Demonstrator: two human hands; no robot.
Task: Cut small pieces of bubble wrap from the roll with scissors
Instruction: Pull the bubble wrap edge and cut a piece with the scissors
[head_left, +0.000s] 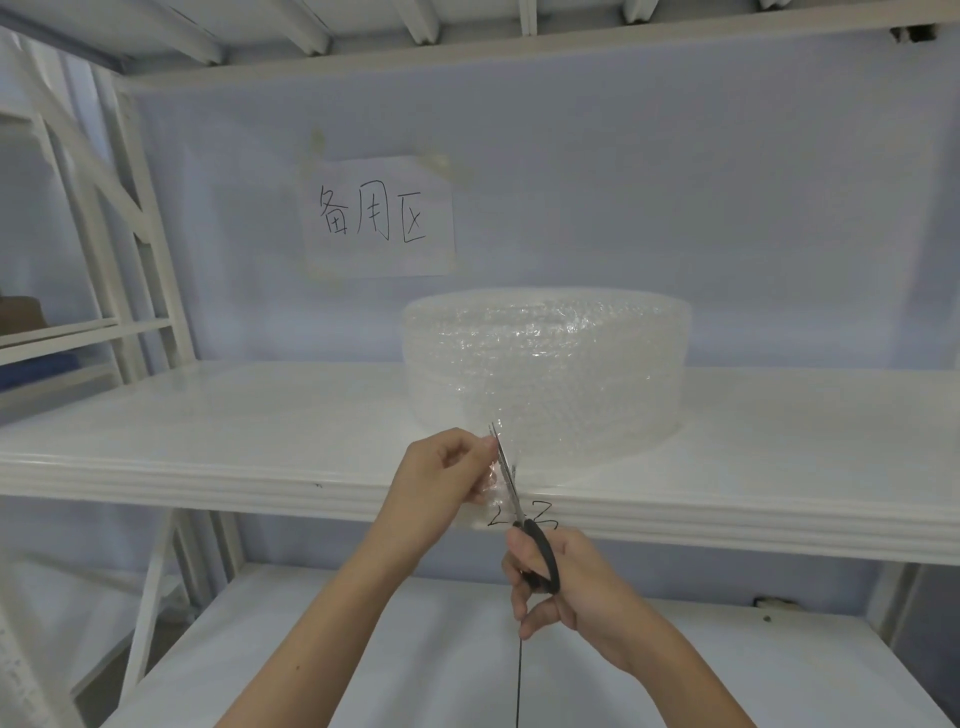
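- Your left hand (441, 470) pinches the loose flap of bubble wrap (493, 480) at the shelf (208, 457) edge.
- Your right hand (566, 582) grips the black-handled scissors (519, 514), blades up along the flap.
- The roll (545, 374) sits on the shelf, just behind.

A white shelf (260, 415) is carrying the bubble wrap roll (545, 364), which is sitting on it right of centre, below the paper sign (379, 215).

White metal shelving (208, 462) w/ paper sign (379, 215) on pale wall (675, 208).
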